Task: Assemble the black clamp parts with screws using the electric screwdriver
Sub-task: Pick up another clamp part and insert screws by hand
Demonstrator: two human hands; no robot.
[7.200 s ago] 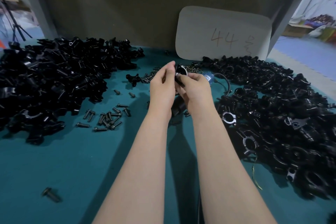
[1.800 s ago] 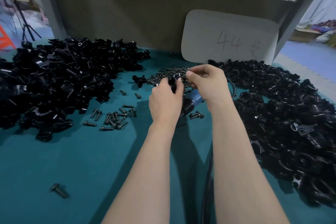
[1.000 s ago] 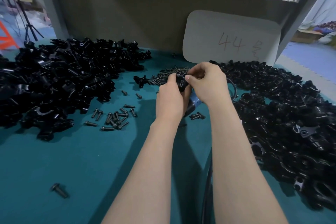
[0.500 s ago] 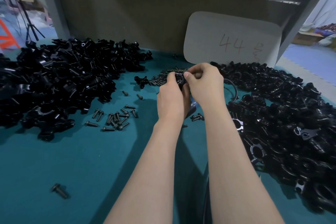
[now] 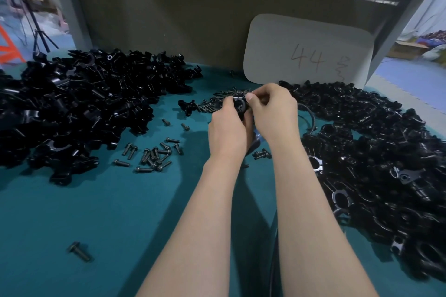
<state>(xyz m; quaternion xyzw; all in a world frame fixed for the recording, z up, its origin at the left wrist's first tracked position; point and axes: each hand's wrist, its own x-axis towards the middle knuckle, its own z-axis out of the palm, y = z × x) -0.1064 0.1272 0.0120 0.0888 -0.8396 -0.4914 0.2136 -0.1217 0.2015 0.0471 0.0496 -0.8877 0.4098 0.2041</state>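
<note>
Left hand (image 5: 228, 128) grips clamp (image 5: 239, 104) over desk (image 5: 120, 212) near back edge, right hand (image 5: 272, 113) pinches clamp's top; parts may misalign or drop among screws (image 5: 154, 154) if grip shifts.

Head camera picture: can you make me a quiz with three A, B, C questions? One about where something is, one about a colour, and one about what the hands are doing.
1. Where is the lone screw?
A) on the card
B) front left of the table, away from the piles
C) in a hand

2. What colour is the table's cover?
A) red
B) white
C) teal

3. What are the left hand and right hand doing?
A) resting flat
B) both holding one black clamp part
C) waving

Answers: B, it lies alone near the front left; C, the bare surface is teal; B, both hands grip the part between them.
</note>
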